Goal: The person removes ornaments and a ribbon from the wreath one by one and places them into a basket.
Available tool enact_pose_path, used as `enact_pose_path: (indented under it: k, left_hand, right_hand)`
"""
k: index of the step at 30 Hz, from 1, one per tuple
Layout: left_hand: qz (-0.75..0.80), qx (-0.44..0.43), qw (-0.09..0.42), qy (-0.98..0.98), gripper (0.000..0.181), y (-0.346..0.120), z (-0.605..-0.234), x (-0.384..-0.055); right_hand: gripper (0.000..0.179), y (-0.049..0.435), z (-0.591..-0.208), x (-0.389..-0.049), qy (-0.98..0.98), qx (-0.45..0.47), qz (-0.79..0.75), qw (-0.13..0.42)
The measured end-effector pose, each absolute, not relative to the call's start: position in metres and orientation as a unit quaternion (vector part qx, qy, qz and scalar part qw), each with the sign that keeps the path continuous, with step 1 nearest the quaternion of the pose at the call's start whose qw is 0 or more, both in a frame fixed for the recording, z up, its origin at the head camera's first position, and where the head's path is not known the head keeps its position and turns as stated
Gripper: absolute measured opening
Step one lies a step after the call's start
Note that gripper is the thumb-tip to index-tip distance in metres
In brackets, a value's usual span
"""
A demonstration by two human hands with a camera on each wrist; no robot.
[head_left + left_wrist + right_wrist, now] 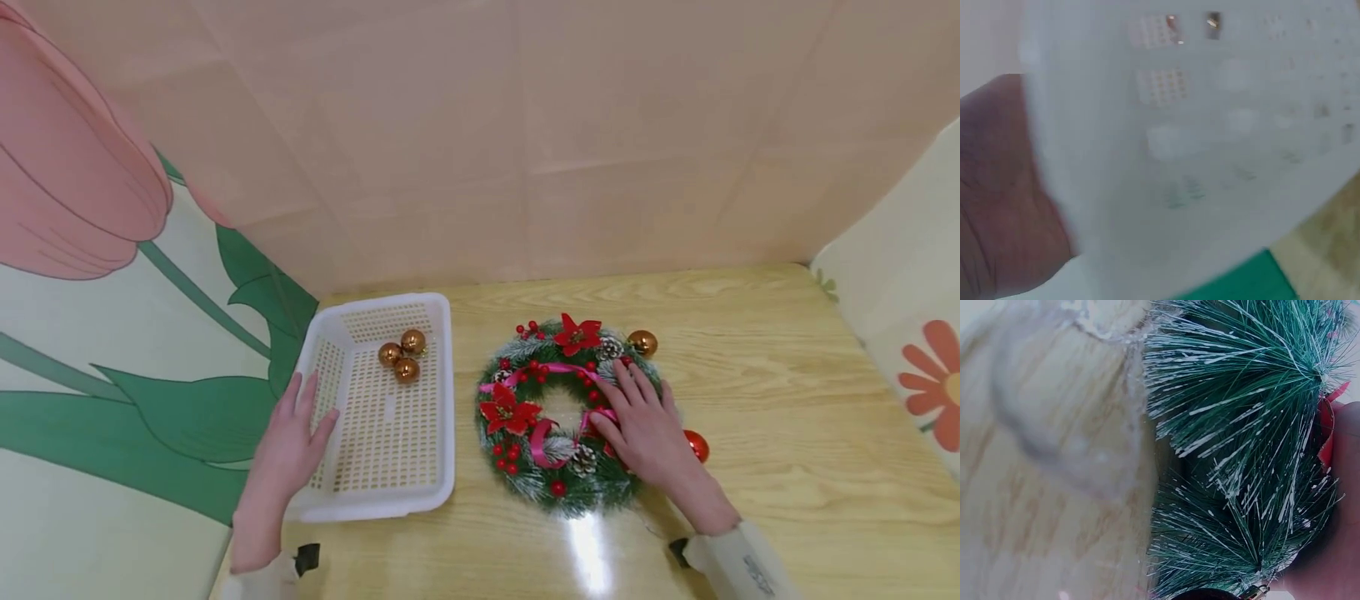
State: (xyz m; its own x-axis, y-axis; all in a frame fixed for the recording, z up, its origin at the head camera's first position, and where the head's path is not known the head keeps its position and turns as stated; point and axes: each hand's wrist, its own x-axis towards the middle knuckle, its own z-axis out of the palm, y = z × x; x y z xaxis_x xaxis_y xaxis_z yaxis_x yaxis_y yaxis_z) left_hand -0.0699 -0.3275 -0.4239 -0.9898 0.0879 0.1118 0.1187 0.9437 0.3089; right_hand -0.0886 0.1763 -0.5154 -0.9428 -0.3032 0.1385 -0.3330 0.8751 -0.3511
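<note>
1. One white basket (447, 400) sits up by the far left corner of the bench (795, 400). I count three copper balls (407, 370) in it, bunched toward its far end.
2. One wreath (540, 483) lies right of the basket, roughly midway between the bench's left and right edges. It's got at least two red flowers (510, 410), at least three pinecones (583, 460) and some pink ribbon (547, 448).
3. Two more balls at the wreath's right side: one gold ball (642, 342) toward the bench's far edge, one red ball (697, 446) nearer. Can't tell if they're attached.
4. Left hand (288, 446): at the basket's left side, fingers straight, thumb apart. Can't tell if it's touching.
5. Right hand (647, 433): resting on the wreath's right side, fingers spread, thumb out toward the middle.
</note>
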Motion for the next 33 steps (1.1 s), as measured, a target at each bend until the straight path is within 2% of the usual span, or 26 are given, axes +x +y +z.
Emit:
enact_pose_path:
  k: [12, 21, 29, 33]
  left_hand:
    - [-0.213, -0.064, 0.083, -0.971, 0.071, -0.348, -0.458, -0.07]
    - [-0.202, -0.044, 0.074, -0.976, 0.07, -0.357, -0.468, -0.071]
    - [-0.184, -0.094, 0.124, -0.971, 0.065, -0.35, -0.472, -0.079]
    - [-0.169, -0.098, 0.123, -0.973, 0.065, -0.346, -0.474, -0.084]
  right_hand:
    - [0.061, 0.179, -0.515, -0.087, -0.966, 0.165, 0.194, 0.049]
    - [0.059, 0.178, -0.515, -0.087, -0.967, 0.165, 0.191, 0.042]
    - [0.059, 0.177, -0.513, -0.086, -0.968, 0.166, 0.182, 0.044]
    - [0.058, 0.178, -0.507, -0.084, -0.966, 0.176, 0.185, 0.04]
